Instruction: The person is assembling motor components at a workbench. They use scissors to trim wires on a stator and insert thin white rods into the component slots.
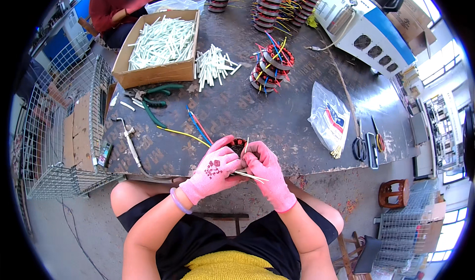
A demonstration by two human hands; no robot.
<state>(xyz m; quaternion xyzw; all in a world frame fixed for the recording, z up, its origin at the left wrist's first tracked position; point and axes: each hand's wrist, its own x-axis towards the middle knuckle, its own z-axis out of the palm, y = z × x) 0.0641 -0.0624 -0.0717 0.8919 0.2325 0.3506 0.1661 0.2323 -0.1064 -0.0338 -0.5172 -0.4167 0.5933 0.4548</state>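
Observation:
Both my hands wear pink gloves and meet at the table's near edge. My left hand [216, 168] is closed around a small motor stator [238, 144], mostly hidden by the fingers. From it a yellow wire [183, 133], a blue wire [198, 125] and a red wire [202, 127] run out to the far left. My right hand [265, 171] pinches at the stator's right side, where a thin white strip [247, 144] sticks up by the fingertips. Several loose white strips [256, 177] poke out below, between the hands; which hand grips them I cannot tell.
A cardboard box [158, 76] of white tubes stands far left, with a tube pile [213, 67] beside it. Pliers [156, 103], a torch [129, 144], stacked stators [271, 68], a plastic bag [329, 116], scissors [359, 149] and a machine [368, 30] are around. A co-worker [118, 7] sits opposite.

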